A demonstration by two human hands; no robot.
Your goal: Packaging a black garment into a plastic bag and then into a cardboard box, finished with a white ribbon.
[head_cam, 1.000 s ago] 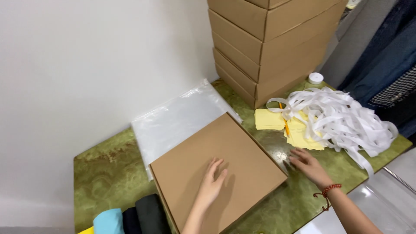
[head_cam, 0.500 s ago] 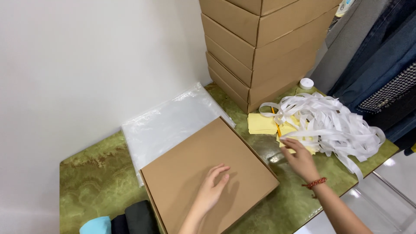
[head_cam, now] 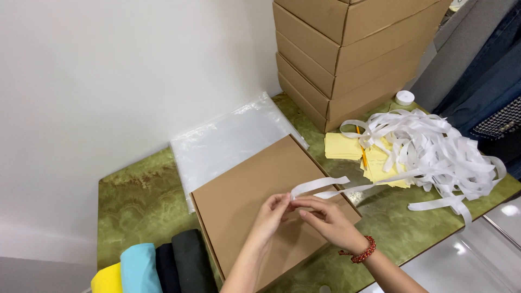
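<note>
Now, left hand [head_cam: 269,215] and right hand [head_cam: 325,220] fingers pinched on white strip [head_cam: 319,185], above flat box [head_cam: 255,190].

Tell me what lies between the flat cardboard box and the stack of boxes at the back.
In the head view, a clear plastic sheet covers the green table between the flat cardboard box and the stack of boxes.

A green marbled table [head_cam: 141,190] carries a flat cardboard box [head_cam: 255,190]; clear plastic bags [head_cam: 228,135]; stacked cartons [head_cam: 347,49]; yellow papers [head_cam: 343,146]; white strips [head_cam: 434,146]; folded cloths [head_cam: 157,266].
</note>
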